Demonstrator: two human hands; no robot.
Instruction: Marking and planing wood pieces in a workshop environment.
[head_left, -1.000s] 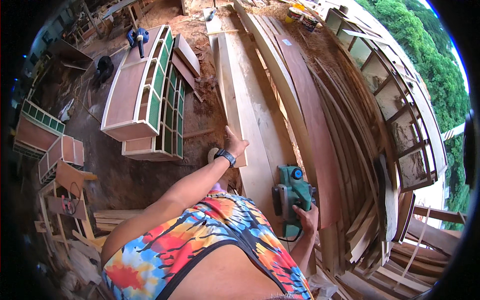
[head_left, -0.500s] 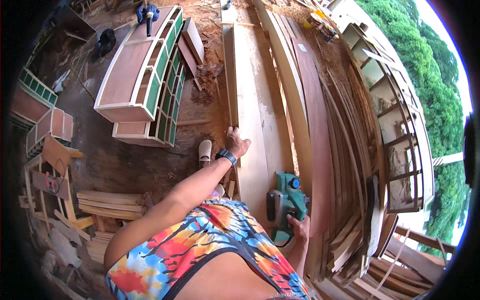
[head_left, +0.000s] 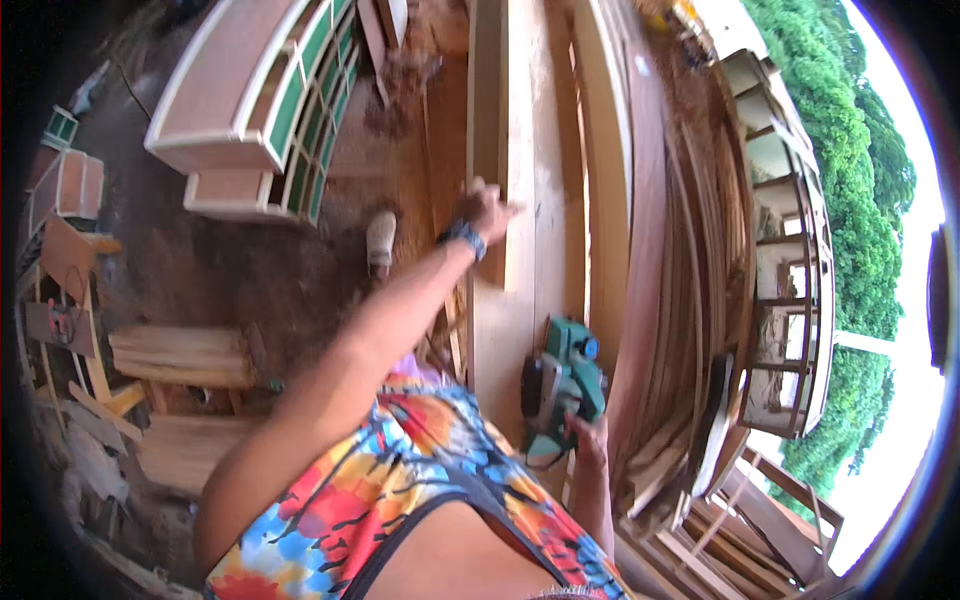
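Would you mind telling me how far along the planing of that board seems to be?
Done: sawdust already lies beside the boards. In hand: the left hand grips the pale plank on edge, and the right hand holds the green electric planer resting on the wide board. Left: no pass underway.

Open-sided carpentry workshop — long planks stacked lengthwise, sawdust on the dirt floor, a green electric planer resting on a board, unfinished window frames and timber offcuts alongside, with trees beyond the railing.
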